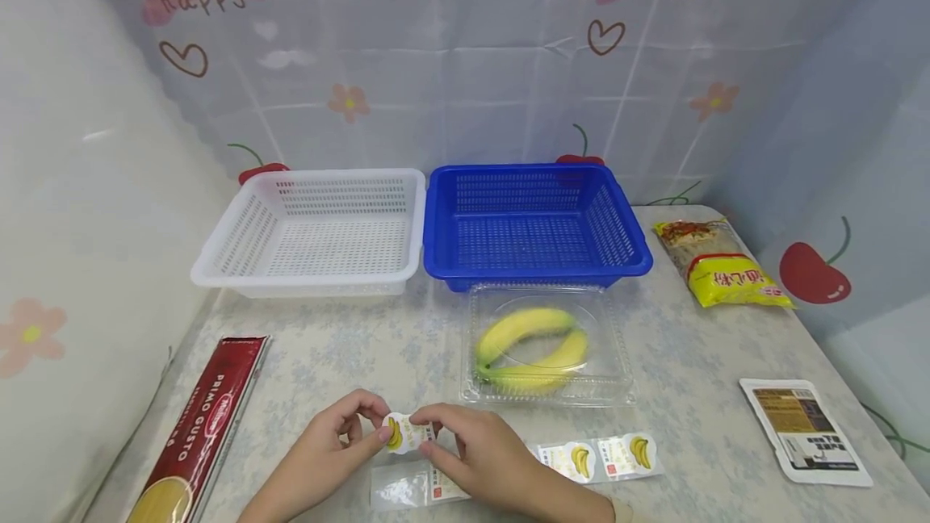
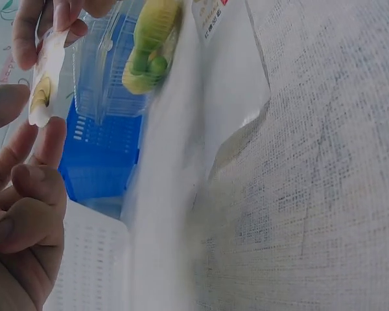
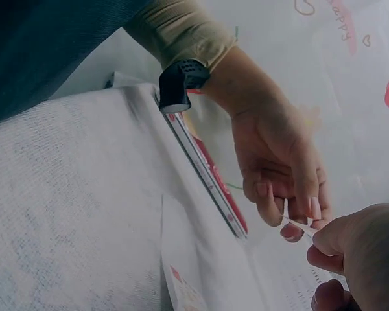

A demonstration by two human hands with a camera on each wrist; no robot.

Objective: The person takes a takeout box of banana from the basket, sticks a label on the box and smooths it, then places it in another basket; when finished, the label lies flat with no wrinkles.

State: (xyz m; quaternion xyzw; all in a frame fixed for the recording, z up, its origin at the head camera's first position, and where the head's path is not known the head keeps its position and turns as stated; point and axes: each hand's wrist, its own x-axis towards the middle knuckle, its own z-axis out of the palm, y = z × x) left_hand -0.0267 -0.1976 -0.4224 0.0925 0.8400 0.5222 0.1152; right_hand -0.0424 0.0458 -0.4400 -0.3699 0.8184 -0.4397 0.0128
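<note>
A white banana-print sticker (image 1: 404,433) is stretched between my two hands above the table. My left hand (image 1: 327,450) pinches its left edge between thumb and fingers. At the opposite edge my right hand (image 1: 490,458) pinches it with thumb and index finger. Seen nearly edge-on in the left wrist view, the sticker (image 2: 47,78) spans from one hand to the other. Beneath the right hand lies a strip of similar stickers (image 1: 628,457), partly hidden, with a bare patch of backing at its left end. Beyond the hands sits a clear plastic clamshell box (image 1: 617,361) holding bananas (image 1: 530,329).
A white basket (image 1: 305,281) and a blue basket (image 1: 538,271) stand side by side at the back. On the left lies a red spaghetti pack (image 1: 211,418). A yellow food bag (image 1: 726,269) and a white flat packet (image 1: 806,430) are on the right.
</note>
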